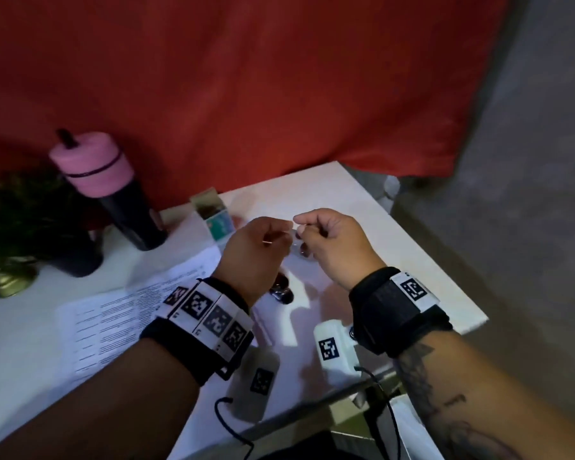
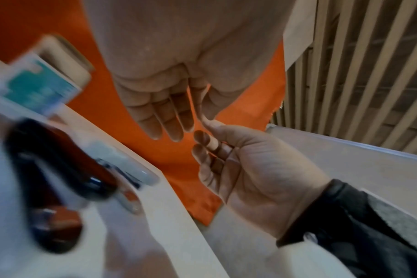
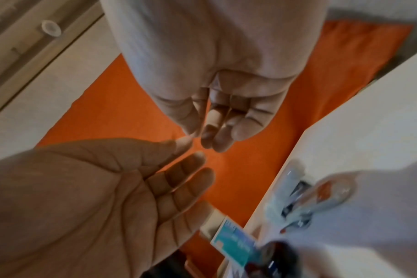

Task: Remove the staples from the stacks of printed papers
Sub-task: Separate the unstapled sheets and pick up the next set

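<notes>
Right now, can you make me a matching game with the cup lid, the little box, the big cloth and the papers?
Things:
1. cup lid
2. little box
3. big cloth
4. papers

Matches:
A. white with black print
B. pink
C. red, hanging at the back
D. teal

Pairs: 1-B, 2-D, 3-C, 4-A

Left hand (image 2: 169, 97) and right hand (image 2: 245, 169), fingertips meeting above blurred stapler (image 2: 60, 169).
</notes>
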Demonstrator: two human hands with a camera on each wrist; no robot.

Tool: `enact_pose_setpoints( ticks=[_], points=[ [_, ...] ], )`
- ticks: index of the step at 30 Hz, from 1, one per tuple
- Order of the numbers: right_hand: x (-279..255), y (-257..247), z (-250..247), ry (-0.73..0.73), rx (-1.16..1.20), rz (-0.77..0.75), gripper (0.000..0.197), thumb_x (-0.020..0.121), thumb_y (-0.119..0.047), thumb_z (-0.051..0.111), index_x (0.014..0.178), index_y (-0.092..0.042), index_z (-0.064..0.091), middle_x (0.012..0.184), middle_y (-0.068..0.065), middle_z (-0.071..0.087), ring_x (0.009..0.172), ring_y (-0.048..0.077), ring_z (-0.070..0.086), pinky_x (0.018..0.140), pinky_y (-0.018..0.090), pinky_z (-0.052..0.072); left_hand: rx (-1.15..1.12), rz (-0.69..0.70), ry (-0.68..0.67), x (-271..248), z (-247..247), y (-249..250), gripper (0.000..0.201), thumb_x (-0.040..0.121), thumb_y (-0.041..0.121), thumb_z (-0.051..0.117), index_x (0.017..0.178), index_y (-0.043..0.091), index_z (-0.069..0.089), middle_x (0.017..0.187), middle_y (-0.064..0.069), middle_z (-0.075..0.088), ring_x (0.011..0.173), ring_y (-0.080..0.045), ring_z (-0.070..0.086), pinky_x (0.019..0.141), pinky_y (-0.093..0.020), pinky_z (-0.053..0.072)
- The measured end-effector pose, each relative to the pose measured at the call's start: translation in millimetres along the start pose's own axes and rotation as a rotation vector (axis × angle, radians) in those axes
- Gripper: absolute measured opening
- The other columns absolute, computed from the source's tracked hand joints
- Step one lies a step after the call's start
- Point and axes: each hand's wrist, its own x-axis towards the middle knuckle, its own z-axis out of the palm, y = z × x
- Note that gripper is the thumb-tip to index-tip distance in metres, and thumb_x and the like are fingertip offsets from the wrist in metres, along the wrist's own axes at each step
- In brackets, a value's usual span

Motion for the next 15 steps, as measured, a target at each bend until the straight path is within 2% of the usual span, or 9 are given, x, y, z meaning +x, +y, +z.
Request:
enact_pose_setpoints(
  ticks=[3,5,7,9,11,13,15],
  points=[
    [5.5,0.9,43.0,-0.091,-0.088,0.017,0.015,0.092,-0.016,0.061,0.089,-0.028,0.069,0.075,-0.010,0.064,0.074,0.011,0.062,0.073,0.027,0.051,0.023,-0.076,0.079,-5.7,-42.7,-34.0,0.017,0.090,0.016,0.061,0.089,0.032,0.065,0.093,-0.003,0.071,0.086,-0.023,0.070,0.081,-0.042,0.058],
    [7.6,3.6,70.3,-0.173,-0.179,0.048,0.015,0.091,-0.017,0.060,0.087,-0.029,0.069,0.079,-0.008,0.067,0.076,0.015,0.064,0.079,0.034,0.054,0.046,-0.131,0.118,-11.9,-69.3,-57.3,0.016,0.090,0.013,0.060,0.095,0.026,0.065,0.091,-0.003,0.071,0.088,-0.023,0.069,0.077,-0.038,0.056],
    [7.9,6.8,93.9,-0.269,-0.272,0.089,0.018,0.092,-0.015,0.056,0.101,-0.020,0.071,0.091,-0.001,0.072,0.077,0.015,0.066,0.080,0.032,0.055,0.080,-0.203,0.142,-17.1,-93.7,-79.9,0.017,0.089,0.012,0.058,0.102,0.019,0.066,0.086,-0.003,0.071,0.086,-0.026,0.069,0.073,-0.037,0.055],
    [11.6,12.9,112.2,-0.331,-0.401,0.121,0.032,0.093,-0.013,0.052,0.121,-0.015,0.066,0.117,0.004,0.069,0.101,0.017,0.066,0.092,0.029,0.051,0.083,-0.285,0.145,-23.6,-114.4,-98.6,0.019,0.089,0.011,0.058,0.106,0.015,0.066,0.083,-0.003,0.070,0.082,-0.027,0.069,0.063,-0.032,0.053],
    [15.1,17.7,125.7,-0.367,-0.513,0.171,0.041,0.093,-0.010,0.048,0.132,-0.015,0.058,0.135,0.003,0.059,0.120,0.019,0.057,0.102,0.027,0.043,0.088,-0.363,0.141,-29.7,-130.7,-114.7,0.019,0.089,0.012,0.059,0.106,0.015,0.066,0.084,-0.003,0.069,0.078,-0.027,0.069,0.057,-0.029,0.050],
    [17.4,22.1,135.2,-0.341,-0.561,0.229,0.045,0.091,-0.008,0.043,0.133,-0.018,0.056,0.140,0.003,0.054,0.123,0.021,0.054,0.104,0.029,0.043,0.106,-0.407,0.127,-33.5,-141.9,-127.5,0.017,0.089,0.014,0.060,0.105,0.018,0.065,0.088,-0.001,0.068,0.076,-0.023,0.069,0.059,-0.029,0.054],
    [18.8,25.2,143.5,-0.263,-0.609,0.248,0.047,0.089,-0.009,0.042,0.132,-0.022,0.056,0.136,0.002,0.057,0.120,0.023,0.056,0.101,0.031,0.045,0.139,-0.420,0.120,-37.7,-150.1,-136.5,0.015,0.090,0.016,0.060,0.104,0.018,0.064,0.086,0.002,0.066,0.069,-0.016,0.064,0.055,-0.025,0.049]
  ],
)
